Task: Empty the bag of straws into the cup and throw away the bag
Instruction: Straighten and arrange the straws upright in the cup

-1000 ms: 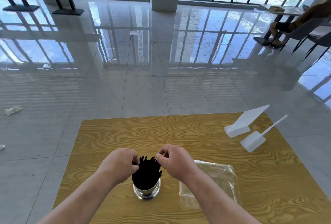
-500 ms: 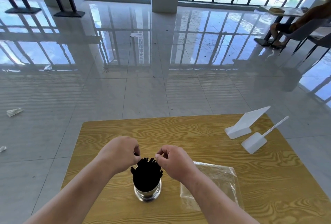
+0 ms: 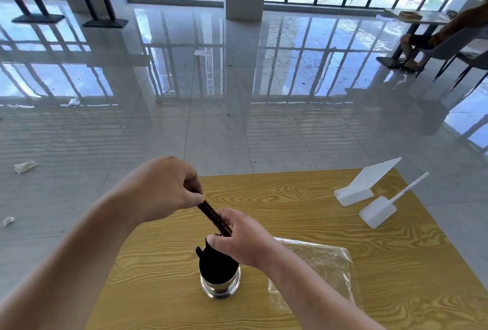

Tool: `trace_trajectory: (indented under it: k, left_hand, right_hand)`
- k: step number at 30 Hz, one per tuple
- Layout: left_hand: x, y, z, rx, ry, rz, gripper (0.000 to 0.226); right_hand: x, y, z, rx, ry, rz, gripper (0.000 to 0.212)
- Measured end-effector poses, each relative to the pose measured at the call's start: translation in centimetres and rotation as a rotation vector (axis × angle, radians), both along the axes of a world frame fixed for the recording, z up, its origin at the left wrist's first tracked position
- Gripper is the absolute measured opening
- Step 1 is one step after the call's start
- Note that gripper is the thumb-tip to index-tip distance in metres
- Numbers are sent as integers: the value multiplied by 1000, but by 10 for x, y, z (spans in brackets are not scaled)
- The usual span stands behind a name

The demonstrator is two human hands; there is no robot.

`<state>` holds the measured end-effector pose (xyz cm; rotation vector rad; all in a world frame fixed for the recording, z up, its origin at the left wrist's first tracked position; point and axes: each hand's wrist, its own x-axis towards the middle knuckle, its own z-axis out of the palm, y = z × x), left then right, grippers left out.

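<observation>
On the floor, at nine o'clock from the table (image 3: pixel 290 192), lie two crumpled scraps (image 3: pixel 25 167) of pale litter, well apart from it.

Over the table's near-left part, the left hand (image 3: pixel 163 189) is raised at about eleven o'clock from the cup (image 3: pixel 220 286). Its fingers and thumb are curled tight round the upper end of a few black straws (image 3: pixel 210 212). These straws are tilted, running down toward five o'clock into the right hand (image 3: pixel 244 238).

The cup, shiny metal, stands upright on the table near its front edge. It is packed with more black straws, whose tops stick out above the rim.

The right hand sits just above the cup's rim. Its thumb and fingers close round the lower part of the tilted straws, where they meet the bunch in the cup.

At three o'clock from the cup, just beside it, the clear bag (image 3: pixel 322 266) lies flat on the table, partly under the right forearm. No straws show in it.

At one o'clock, near the table's far-right corner, two white plastic stands (image 3: pixel 365 184) lie close together.

Far off at two o'clock, a person (image 3: pixel 425 39) sits at another table.
</observation>
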<state>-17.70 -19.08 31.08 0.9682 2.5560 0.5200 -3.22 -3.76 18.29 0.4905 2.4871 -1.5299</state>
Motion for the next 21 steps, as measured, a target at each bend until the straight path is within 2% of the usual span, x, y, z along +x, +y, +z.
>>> trace_trajectory:
  k: [3,7,9,12,14,18,21]
  left_hand:
    - [-10,-2,0,203,-167,39,13]
    - [-19,-9,-29,455,-496,262,7]
    - [-21,-11,-48,530,-632,406,4]
    - [-19,-9,-72,650,-871,599,7]
    - [-16,-8,-83,710,-951,679,7]
    - [-9,-6,-94,767,-1053,730,7]
    - [-6,-5,-96,740,-1101,718,16]
  right_hand:
    - [-4,-4,8,-180,-14,-27,13]
    - [-3,2,25,-329,-74,38,22]
    - [-2,4,32,-398,-101,84,35]
    - [2,5,42,-594,-80,136,71]
    - [3,8,49,-729,-43,181,81]
    - [4,10,59,-903,-20,301,50]
    - [6,10,62,-1004,-5,328,34]
